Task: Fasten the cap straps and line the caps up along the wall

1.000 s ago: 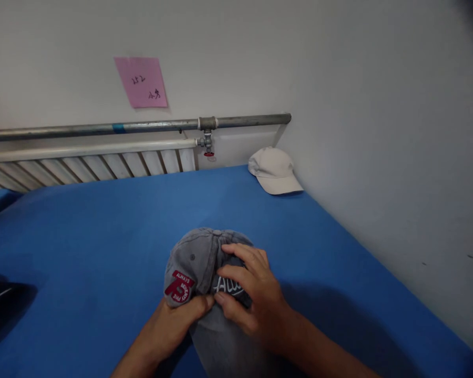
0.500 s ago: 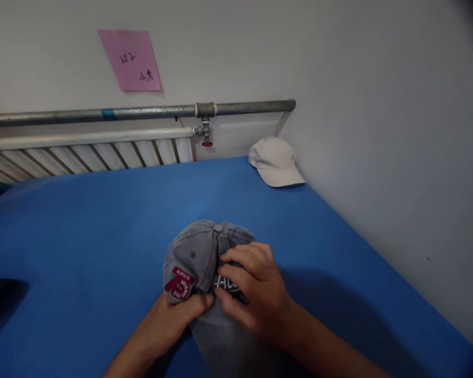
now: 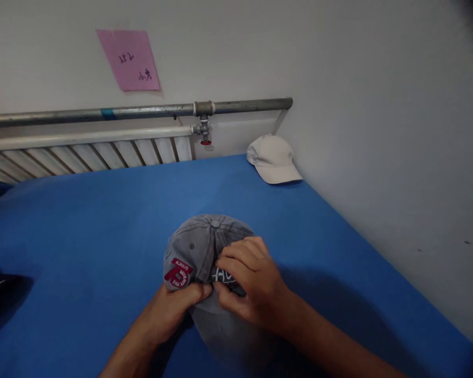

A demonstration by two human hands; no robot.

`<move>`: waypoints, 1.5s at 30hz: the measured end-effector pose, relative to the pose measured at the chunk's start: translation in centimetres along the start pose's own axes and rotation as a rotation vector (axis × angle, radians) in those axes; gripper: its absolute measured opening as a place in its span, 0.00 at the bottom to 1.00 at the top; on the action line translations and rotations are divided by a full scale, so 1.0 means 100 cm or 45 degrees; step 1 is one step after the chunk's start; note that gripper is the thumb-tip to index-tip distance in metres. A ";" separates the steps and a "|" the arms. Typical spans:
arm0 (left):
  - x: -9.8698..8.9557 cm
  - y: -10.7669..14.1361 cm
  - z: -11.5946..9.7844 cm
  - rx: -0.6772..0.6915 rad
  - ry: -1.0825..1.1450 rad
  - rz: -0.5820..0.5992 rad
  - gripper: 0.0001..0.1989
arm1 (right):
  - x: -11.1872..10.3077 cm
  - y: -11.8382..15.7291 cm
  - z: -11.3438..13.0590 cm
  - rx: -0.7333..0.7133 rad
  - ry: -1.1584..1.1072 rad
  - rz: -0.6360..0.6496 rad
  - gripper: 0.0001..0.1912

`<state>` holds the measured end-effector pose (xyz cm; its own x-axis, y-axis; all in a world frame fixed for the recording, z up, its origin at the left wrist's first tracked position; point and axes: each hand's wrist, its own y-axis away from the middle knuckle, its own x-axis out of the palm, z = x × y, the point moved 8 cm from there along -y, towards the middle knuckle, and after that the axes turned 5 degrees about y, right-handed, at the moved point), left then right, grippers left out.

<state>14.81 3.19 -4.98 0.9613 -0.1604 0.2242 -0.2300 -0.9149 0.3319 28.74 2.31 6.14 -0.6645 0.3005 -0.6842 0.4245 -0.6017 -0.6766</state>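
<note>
A grey baseball cap with a dark red patch on its side and white embroidered letters on its front is held over the blue surface, its brim pointing toward me. My left hand grips the cap's lower left edge, thumb on the outside near where crown meets brim, the other fingers hidden beneath. Over the front right of the crown, my right hand has bent fingers and thumb pinching the fabric beside the lettering, which it partly covers.
A beige cap lies at the far right corner of the blue surface, by the wall. Behind the far edge are a white radiator, a metal pipe with a red-handled valve, and a pink paper. A black object lies at left.
The grey cap and both hands sit slightly higher in view. My right fingers have shifted a little on the crown, so more of the white lettering shows.
</note>
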 end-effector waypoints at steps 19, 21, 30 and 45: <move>0.009 -0.004 0.000 -0.062 0.264 -0.054 0.13 | 0.008 0.004 -0.005 0.142 -0.165 0.011 0.02; 0.010 -0.004 -0.002 -0.052 0.296 -0.051 0.15 | 0.010 0.004 -0.006 0.149 -0.170 0.037 0.02; 0.016 -0.004 -0.009 -0.020 0.452 -0.029 0.20 | 0.010 0.005 -0.008 0.157 -0.182 0.056 0.14; 0.016 -0.007 -0.005 0.000 0.511 -0.211 0.25 | -0.013 0.007 -0.034 0.363 -0.353 -0.091 0.11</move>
<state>16.41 3.72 -4.41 0.8497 0.1453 0.5068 -0.0779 -0.9162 0.3932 31.97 3.99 5.57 -0.8433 0.1616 -0.5126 0.2093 -0.7797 -0.5902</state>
